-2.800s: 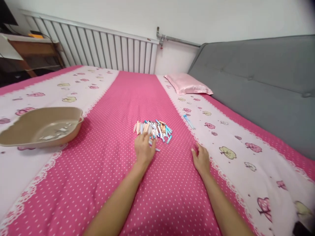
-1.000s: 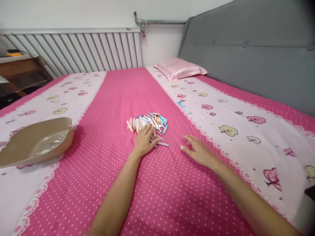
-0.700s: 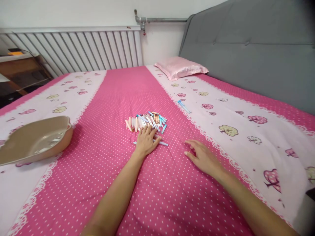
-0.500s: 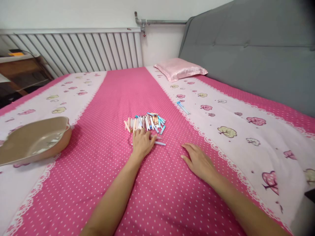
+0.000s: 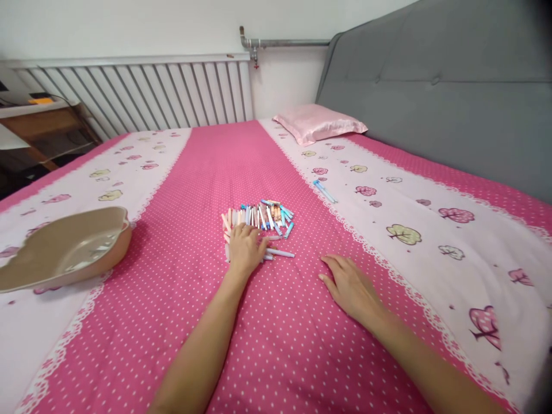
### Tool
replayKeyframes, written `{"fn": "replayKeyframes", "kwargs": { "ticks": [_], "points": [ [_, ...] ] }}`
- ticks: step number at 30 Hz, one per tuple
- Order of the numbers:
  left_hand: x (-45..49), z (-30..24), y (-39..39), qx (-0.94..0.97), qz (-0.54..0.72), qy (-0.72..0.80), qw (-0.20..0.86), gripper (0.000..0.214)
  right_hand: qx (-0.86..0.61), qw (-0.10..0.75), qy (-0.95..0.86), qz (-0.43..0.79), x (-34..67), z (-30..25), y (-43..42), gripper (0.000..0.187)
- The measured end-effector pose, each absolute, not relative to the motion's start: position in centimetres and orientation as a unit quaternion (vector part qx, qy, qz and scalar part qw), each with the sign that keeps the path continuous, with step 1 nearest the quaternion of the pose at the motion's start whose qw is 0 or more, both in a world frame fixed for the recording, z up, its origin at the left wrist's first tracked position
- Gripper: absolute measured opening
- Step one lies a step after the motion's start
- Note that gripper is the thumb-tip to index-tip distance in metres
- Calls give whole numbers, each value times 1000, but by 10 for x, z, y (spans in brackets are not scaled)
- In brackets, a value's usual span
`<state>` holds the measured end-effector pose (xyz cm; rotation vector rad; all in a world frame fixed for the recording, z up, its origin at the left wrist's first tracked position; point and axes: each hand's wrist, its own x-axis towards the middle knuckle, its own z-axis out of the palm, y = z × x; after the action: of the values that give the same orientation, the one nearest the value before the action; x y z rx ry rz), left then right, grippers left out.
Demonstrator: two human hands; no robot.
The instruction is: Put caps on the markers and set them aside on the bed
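Left hand [image 5: 244, 248] over near-left of pen pile [image 5: 270, 217], grip unclear, right hand [image 5: 348, 286] fingers loosely parted, tan basin [image 5: 122, 240] left on bed [image 5: 233, 152]

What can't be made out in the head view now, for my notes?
Head view:
Pen pile: whatever lies beneath the left grip is hidden by it.
Tan basin: left end cut off by the picture's edge; floor too blurred to tell glare from contents.
Separate blue pen-like item: too small to tell whether one piece or two.

Passage left of pens [image 5: 276, 214]; basin [image 5: 118, 244] beyond
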<state>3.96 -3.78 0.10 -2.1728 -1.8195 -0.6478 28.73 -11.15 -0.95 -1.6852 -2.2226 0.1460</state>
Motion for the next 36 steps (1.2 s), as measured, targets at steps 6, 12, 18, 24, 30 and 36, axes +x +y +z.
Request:
{"fn": "replayKeyframes", "kwargs": {
  "ticks": [6,12,18,24,30,36],
  "points": [
    [51,-9,-39,-756,-210,-610,111,39,-595,163,-786,47,286,-8,-112,37],
    [50,1,-41,-724,-263,-627,119,36,-598,172,-781,54,283,-1,-116,36],
    [77,26,-72,-694,-353,-613,133,33,-593,238,-768,45,276,6,-118,49],
    [127,33,-122,-802,-410,-434,26,23,-506,332,-796,9,268,10,-124,43],
    [140,29,-135,-846,-406,-346,-25,22,-517,356,-778,-24,274,11,-127,31],
    [115,23,-110,-808,-395,-437,15,19,-527,381,-754,-86,279,11,-121,34]
  ]
}}
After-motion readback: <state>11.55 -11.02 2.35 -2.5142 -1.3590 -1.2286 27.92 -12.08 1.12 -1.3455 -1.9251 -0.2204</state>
